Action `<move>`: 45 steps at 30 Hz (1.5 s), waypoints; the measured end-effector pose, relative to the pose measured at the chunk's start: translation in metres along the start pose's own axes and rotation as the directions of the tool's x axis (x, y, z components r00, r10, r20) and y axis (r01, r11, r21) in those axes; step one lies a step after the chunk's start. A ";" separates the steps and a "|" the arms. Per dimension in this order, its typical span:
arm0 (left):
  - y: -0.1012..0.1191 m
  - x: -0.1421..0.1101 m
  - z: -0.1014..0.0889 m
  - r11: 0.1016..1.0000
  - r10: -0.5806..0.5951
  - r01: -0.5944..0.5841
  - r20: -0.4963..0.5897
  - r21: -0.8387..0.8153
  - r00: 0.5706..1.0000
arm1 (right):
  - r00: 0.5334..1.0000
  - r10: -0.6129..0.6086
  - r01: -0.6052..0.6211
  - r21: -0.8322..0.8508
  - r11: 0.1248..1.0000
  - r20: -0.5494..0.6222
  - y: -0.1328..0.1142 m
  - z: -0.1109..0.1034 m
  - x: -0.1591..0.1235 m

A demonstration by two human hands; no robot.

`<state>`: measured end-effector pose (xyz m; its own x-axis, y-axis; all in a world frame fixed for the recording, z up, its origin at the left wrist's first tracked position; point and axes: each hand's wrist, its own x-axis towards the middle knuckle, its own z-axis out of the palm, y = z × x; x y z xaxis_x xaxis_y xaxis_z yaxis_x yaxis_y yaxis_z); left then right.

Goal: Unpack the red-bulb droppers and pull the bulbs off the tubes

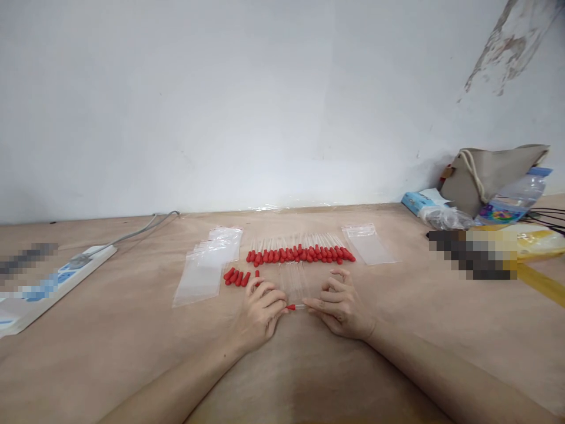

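My left hand [263, 309] pinches a red rubber bulb [291, 307] between thumb and fingers. A clear dropper tube [300, 307] runs sideways from the bulb to my right hand [342, 306], whose thumb and forefinger close on its other end. Just beyond my hands lie several bare clear tubes [292, 277], side by side. Several loose red bulbs [238, 278] sit near my left fingers. Farther back is a row of droppers with red bulbs [300, 253], their clear tubes pointing toward the wall.
Clear zip bags [200, 274] lie to the left of the row, and another zip bag [369, 242] to the right. A white power strip [83, 271] is at far left. A tissue pack [419, 202], a grey bag [494, 176] and yellow packaging [538, 235] crowd the right.
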<state>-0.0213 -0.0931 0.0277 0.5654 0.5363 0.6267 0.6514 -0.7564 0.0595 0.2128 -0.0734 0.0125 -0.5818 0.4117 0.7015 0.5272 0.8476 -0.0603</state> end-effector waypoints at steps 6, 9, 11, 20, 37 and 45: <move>-0.008 -0.006 0.002 0.971 -0.194 0.190 -0.014 -0.144 0.981 | 0.985 0.168 -0.167 0.008 0.986 -0.042 0.010 0.004 -0.002; -0.019 -0.001 -0.004 0.928 -0.354 0.336 -0.101 -0.160 0.930 | 0.953 0.295 -0.297 -0.011 0.955 -0.074 0.011 0.009 0.000; -0.034 0.002 -0.014 0.875 -0.481 0.463 -0.151 -0.141 0.864 | 0.920 0.381 -0.385 -0.032 0.922 -0.094 0.010 0.010 0.004; -0.096 -0.016 -0.049 0.640 -0.768 0.753 -0.095 -0.156 0.633 | 0.882 0.466 -0.470 -0.210 0.858 -0.070 0.009 0.014 0.024; -0.085 -0.015 -0.043 0.764 -0.643 0.640 0.007 0.074 0.766 | 0.877 0.480 -0.473 -0.125 0.872 0.027 -0.004 0.028 0.024; -0.088 -0.015 -0.045 0.728 -0.675 0.682 -0.104 0.067 0.730 | 0.861 0.506 -0.500 -0.105 0.860 0.041 -0.005 0.026 0.025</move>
<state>-0.1098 -0.0515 0.0484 -0.0794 0.8632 0.4986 0.8941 -0.1594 0.4185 0.1798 -0.0587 0.0121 -0.2598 0.7974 0.5447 0.8089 0.4878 -0.3284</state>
